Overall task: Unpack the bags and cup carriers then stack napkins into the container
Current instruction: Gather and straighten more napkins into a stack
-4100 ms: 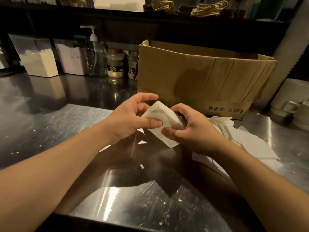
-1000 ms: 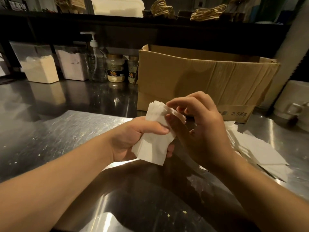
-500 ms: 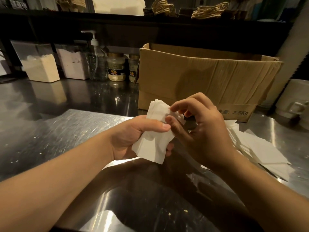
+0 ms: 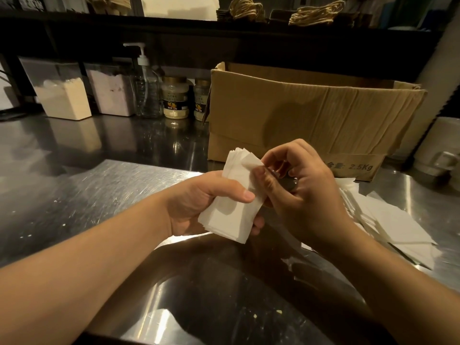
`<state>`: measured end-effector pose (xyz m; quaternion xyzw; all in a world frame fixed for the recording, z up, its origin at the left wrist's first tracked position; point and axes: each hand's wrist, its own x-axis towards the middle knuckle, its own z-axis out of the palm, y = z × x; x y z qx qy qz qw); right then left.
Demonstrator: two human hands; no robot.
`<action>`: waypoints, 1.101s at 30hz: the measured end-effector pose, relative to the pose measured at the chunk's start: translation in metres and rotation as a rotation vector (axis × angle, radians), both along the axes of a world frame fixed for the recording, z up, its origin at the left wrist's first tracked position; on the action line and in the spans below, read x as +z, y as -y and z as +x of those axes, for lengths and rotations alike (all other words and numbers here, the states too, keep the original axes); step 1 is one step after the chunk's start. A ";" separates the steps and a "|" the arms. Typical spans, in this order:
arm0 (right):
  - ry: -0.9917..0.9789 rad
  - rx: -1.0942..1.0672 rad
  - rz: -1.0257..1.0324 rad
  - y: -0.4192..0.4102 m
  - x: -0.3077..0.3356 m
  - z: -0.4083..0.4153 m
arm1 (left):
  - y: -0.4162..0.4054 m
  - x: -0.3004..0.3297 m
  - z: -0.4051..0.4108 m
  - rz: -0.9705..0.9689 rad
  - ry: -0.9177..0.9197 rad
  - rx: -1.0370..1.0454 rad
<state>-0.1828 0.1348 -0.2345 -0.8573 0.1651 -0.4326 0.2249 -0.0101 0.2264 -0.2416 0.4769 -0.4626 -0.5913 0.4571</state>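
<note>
A small stack of white napkins (image 4: 234, 210) stands upright above the steel counter, gripped in my left hand (image 4: 199, 202) with the thumb across its front. My right hand (image 4: 301, 192) is curled beside it, thumb and forefinger pinching the top right corner of the front napkin. More loose white napkins (image 4: 393, 222) lie spread on the counter to the right, partly hidden behind my right wrist. A brown cardboard box (image 4: 311, 118) stands open just behind both hands.
The steel counter (image 4: 82, 195) stretches left and toward me. At the back stand two clear bins of powder (image 4: 62, 95), a pump bottle (image 4: 146, 90) and two jars (image 4: 175, 99). White cups (image 4: 440, 148) sit at the far right. A dark shelf runs overhead.
Four seconds ago both hands held the napkins low and flat. The stack now stands upright in my left hand, and my right fingers have shifted to its top corner.
</note>
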 end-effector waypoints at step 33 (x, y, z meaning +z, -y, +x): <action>-0.310 0.084 0.600 0.036 -0.015 0.002 | 0.008 -0.009 0.025 -0.061 0.692 0.316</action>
